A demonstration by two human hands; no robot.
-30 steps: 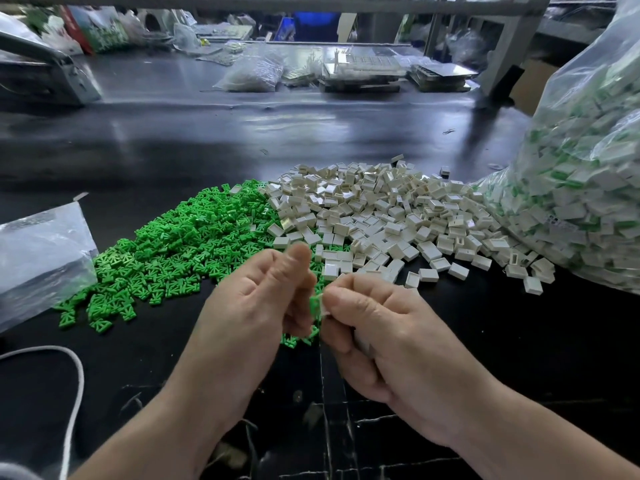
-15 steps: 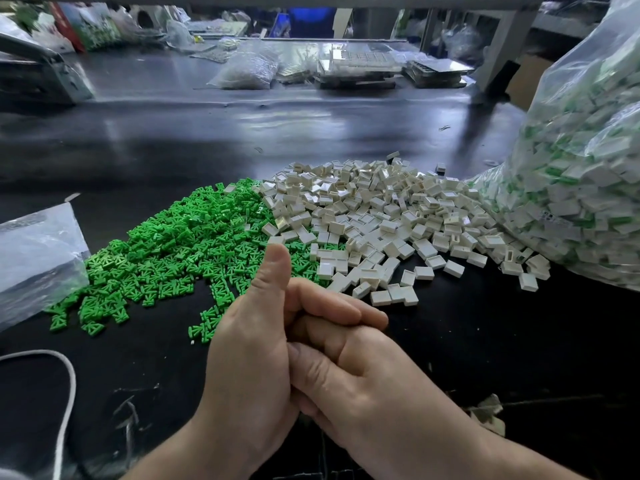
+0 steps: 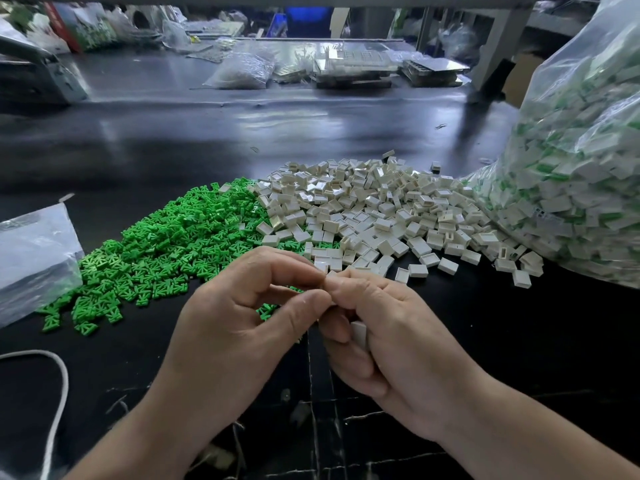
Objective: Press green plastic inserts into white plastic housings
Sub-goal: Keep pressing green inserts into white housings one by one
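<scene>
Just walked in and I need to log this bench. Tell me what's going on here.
A person works by hand at a dark table. The right hand holds a white housing in its curled fingers; the left hand pinches against the right fingertips, and what sits between them is hidden. Green inserts are piled at left, loose white housings in the middle, a clear bag of white-and-green pieces at right.

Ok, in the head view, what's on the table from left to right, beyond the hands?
Clear plastic bag → pile of green inserts → pile of white housings → large bag of white-and-green parts.
</scene>
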